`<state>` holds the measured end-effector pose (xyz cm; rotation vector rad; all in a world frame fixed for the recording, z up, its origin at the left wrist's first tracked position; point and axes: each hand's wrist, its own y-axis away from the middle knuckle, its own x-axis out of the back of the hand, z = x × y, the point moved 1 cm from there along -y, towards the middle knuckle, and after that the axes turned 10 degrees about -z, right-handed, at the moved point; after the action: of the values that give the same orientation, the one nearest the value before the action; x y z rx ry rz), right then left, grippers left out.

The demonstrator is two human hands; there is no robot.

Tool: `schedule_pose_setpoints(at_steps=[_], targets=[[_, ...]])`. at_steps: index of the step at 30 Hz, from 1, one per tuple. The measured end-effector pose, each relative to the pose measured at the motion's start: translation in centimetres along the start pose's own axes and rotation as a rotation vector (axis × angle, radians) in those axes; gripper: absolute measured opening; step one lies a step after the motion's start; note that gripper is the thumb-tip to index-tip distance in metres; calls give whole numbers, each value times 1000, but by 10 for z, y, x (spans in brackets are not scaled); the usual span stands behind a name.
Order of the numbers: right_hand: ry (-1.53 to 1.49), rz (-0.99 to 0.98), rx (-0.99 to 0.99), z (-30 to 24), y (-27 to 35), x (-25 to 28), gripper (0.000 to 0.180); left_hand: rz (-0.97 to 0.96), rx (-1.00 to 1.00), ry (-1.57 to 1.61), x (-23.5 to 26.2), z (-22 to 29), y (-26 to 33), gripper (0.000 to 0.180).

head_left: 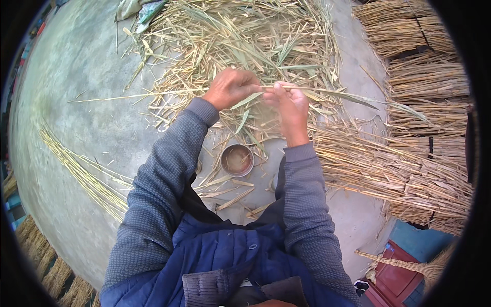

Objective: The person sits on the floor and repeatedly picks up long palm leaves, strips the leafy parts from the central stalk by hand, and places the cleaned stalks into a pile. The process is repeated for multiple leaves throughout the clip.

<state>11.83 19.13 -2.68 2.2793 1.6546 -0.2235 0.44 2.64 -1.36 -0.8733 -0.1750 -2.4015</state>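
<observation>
A long dry reed stalk (337, 92) with some leaf on it runs crosswise in front of me, its thin end reaching out to the left. My left hand (232, 88) is closed round the stalk, knuckles up. Close beside it, my right hand (290, 106) pinches the same stalk between thumb and fingers, palm turned partly up. Strips of green leaf (244, 118) hang down between the two hands. Beneath and beyond them spreads a heap of stripped leaves and husks (240, 41).
A small round metal bowl (237, 160) stands on the concrete floor (76, 97) between my knees. Slim stripped stalks (89, 176) lie to the left. On the right are a loose pile of reeds (388, 169) and tied bundles (429, 82). A straw broom (409, 265) rests lower right.
</observation>
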Motion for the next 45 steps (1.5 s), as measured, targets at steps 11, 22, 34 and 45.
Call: schedule_pose_setpoints(at_steps=[11,22,34,45], targets=[[-62,207,42,-13,8,26,40,-91,217,-113,29,-33,16,28],[113,-60,12,-15,16,3,46,-161,149,598,-12,-3,-9,19],[200,-119,194,-21,20,4,33,-159,233,720,8,-2,-1,19],[92,-68,210,-24,17,6,35,-156,324,728,25,-25,12,17]])
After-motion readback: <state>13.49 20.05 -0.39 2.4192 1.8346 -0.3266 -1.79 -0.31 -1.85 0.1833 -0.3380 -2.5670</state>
